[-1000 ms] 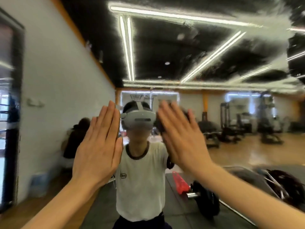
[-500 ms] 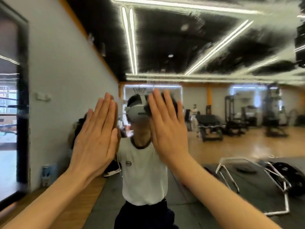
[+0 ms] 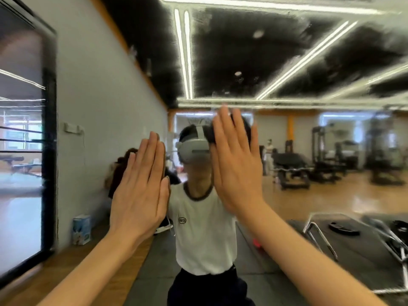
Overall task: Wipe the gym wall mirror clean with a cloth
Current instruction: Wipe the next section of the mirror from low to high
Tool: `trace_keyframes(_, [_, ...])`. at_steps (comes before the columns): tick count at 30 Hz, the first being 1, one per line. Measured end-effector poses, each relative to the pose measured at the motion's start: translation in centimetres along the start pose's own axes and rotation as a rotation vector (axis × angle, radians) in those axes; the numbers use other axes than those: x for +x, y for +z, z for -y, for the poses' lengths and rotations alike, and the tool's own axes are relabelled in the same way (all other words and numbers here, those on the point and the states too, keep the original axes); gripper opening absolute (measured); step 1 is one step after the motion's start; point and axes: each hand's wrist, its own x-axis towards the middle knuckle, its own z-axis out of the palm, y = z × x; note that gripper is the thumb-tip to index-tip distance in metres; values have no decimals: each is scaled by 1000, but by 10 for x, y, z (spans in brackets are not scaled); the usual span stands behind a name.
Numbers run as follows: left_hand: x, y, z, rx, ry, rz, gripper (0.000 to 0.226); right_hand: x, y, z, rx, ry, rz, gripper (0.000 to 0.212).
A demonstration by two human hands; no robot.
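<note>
Both bare forearms reach up and forward toward the mirror [image 3: 287,62], the landmark here. The left hand [image 3: 141,191] is raised flat against the mirror, fingers straight and pressed side by side, thumb lying along the palm's edge, its back turned to the camera. The right hand [image 3: 237,166] sits just beside it and a little higher on the mirror, likewise flat with straight, slightly spread fingers; a dark shape shows past its fingertips, but whether it grips anything cannot be told.

Both hands lie flat against the mirror [image 3: 287,62], left hand [image 3: 139,195] left of right hand [image 3: 237,171], a dark cloth [image 3: 209,134] behind the right.
</note>
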Motion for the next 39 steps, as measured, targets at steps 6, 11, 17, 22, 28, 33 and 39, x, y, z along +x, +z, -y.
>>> trace_keyframes(6, [1,1,0,17,1,5,63,-99,-21,-4,-69,-310,185,61])
trace_keyframes(11, [1,0,0,26,16,-11,60,56,5,8,-6,-72,10,52])
trace_keyframes(17, [-4,-11,7,-84,48,26,61,-65,-4,26,-10,-117,94,57])
trace_keyframes(22, [-22,-23,35,-9,-6,7,68,-89,-7,32,-23,-154,144,57])
trace_keyframes(28, [-26,-19,41,-40,-18,-31,67,55,28,95,83,-138,25,52])
trace_keyframes(33, [-28,-17,42,-29,-17,-57,63,33,1,1,-13,-121,60,52])
trace_keyframes(39, [-27,-18,44,-7,-15,-35,64,16,-12,-7,-47,313,-27,57])
